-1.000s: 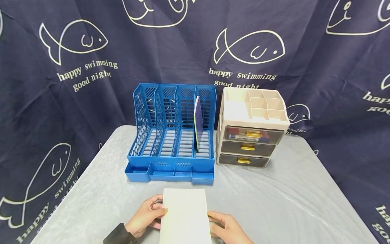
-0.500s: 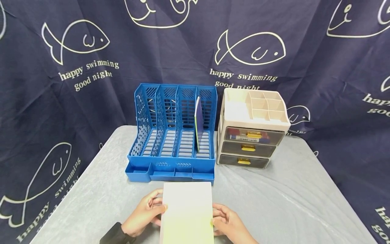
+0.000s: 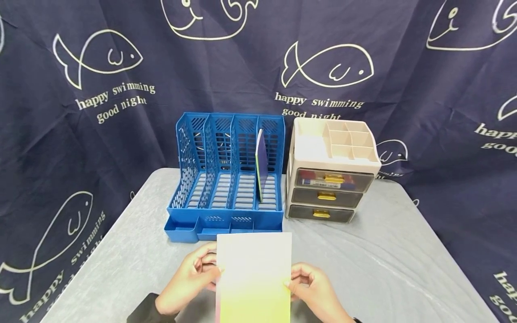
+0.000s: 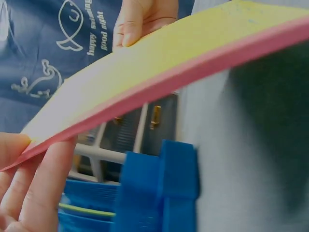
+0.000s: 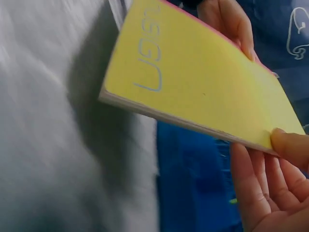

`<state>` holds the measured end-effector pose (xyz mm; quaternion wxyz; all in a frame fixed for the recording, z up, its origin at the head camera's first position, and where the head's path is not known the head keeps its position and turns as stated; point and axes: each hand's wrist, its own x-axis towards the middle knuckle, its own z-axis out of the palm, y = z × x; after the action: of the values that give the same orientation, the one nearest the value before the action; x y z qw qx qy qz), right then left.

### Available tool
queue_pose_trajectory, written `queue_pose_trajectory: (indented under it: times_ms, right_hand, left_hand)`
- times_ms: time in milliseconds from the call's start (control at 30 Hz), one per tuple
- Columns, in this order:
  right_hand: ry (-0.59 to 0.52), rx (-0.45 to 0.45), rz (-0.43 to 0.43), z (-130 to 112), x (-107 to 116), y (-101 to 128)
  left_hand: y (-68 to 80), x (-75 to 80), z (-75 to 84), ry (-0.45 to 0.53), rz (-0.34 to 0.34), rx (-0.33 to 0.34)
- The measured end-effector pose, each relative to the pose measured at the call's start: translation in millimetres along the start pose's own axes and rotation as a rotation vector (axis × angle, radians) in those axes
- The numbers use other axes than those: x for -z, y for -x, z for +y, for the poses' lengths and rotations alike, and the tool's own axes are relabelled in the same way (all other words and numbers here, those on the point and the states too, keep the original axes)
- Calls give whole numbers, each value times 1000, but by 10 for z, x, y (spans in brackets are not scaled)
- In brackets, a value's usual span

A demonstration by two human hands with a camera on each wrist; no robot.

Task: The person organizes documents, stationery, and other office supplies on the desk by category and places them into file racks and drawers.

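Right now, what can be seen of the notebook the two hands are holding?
The notebook is thin and rectangular, its cover fading from pale white at the far end to yellow near the person. The right wrist view shows pale lettering on the yellow cover and a pink spine edge. It is lifted off the grey table, tilted, with the left hand pinching its left edge and the right hand its right edge.

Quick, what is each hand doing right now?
Left hand: holding the left edge of the yellow notebook, thumb on top.
Right hand: holding the notebook's right edge, thumb on top, fingers underneath.
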<state>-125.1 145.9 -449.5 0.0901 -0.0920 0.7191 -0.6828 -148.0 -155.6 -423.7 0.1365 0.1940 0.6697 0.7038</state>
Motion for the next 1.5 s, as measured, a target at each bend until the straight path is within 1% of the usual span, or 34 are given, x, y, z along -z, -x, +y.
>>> queue_pose_trajectory:
  times_ms: [100,167,233,300,400,467,567,700,800,933,1067,1267,1367,1500]
  right_hand:
    - [74,49,86,-107,19,13]
    - [108,75,149,-176,34,22]
    - [147,97,209,-233,50,30]
    - [168,119,252,-275,71,37]
    - [180,145,288,-305,109,51]
    - [176,155,297,-311,137,59]
    - [180,149,328,-310,176,69]
    - [223,144,368,-296,232,78]
    - [236,143,377,-274,270,81]
    - [217,135,373,-248,304,83]
    - [200,150,370,-224,326,76]
    - [240,185,408,-196,364,57]
    - [251,169,426,-194,388,53]
    - [235,111,450,-188,420,48]
  left_hand:
    - [-32,-61,72,-59,27,-99]
    - [-62,-114,117,-126,67,-179]
    - [-87,-172,156,-203,125,-222]
    - [-113,-229,195,-266,179,-225]
    - [-156,-294,239,-306,229,-212]
    - [-188,-322,260,-317,244,-217]
    - [-228,-343,283,-325,248,-248]
    - [-258,-343,316,-329,214,-307]
    - [-276,-349,349,-333,172,-309]
    - [-311,-383,399,-338,127,-278]
    - [-351,-427,445,-359,102,-294]
    - [-421,-486,497,-384,79,-337]
    - [-453,-504,528,-399,44,-333]
    - [-503,-526,575,-432,-8,-331]
